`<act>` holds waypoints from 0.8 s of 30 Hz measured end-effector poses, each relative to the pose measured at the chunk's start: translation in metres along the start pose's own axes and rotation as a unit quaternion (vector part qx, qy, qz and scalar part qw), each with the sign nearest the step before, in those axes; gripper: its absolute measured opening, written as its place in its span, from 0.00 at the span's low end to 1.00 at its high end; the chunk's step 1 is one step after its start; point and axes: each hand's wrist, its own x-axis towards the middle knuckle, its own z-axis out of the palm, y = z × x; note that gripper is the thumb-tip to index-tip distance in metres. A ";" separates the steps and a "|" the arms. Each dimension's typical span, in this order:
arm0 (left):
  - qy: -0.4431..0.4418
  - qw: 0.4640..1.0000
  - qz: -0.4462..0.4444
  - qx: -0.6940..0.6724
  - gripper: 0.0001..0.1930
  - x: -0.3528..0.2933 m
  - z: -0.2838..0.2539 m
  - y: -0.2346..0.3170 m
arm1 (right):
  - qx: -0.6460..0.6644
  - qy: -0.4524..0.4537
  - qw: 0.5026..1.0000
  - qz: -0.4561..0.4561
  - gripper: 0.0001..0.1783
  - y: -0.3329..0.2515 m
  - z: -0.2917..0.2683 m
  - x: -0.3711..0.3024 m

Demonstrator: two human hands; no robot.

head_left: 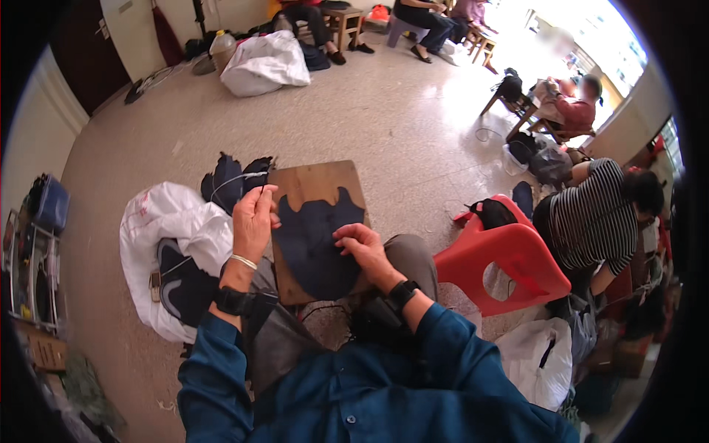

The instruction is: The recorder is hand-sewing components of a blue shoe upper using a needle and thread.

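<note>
A dark navy fabric piece (319,240) with a notched upper edge lies flat on a wooden board-like stool top (314,177) before my knees. Above its left edge, my left hand (253,221) is raised, thumb and fingers pinched together; anything between them is too small to make out. My right hand (363,249) hovers over or touches the piece's right side, fingers curled in toward the thumb, and what they may hold cannot be seen. Just beyond my left hand sits a bundle of dark fabric pieces (225,183) with a pale cord across it.
Left of me, a white sack (144,229) has more dark pieces (181,284) on it. A red plastic chair (498,258) stands to the right, beside a person in a striped top (594,214). Another white sack (266,63) and several seated people are farther off.
</note>
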 end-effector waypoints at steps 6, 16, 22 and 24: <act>0.012 0.998 0.024 -0.061 0.21 -0.041 0.013 -0.048 | -0.241 -0.046 0.968 -0.052 0.07 0.005 0.016 -0.022; -0.003 0.970 0.137 0.203 0.22 -0.102 0.050 -0.077 | -0.472 -0.054 0.851 -0.225 0.11 0.007 0.053 -0.029; -0.020 0.964 0.130 0.229 0.26 -0.102 0.050 -0.077 | -0.481 -0.050 0.852 -0.201 0.07 0.011 0.047 -0.018; -0.020 0.966 0.125 0.227 0.26 -0.102 0.049 -0.078 | -0.451 -0.119 0.860 -0.206 0.06 0.007 0.038 -0.017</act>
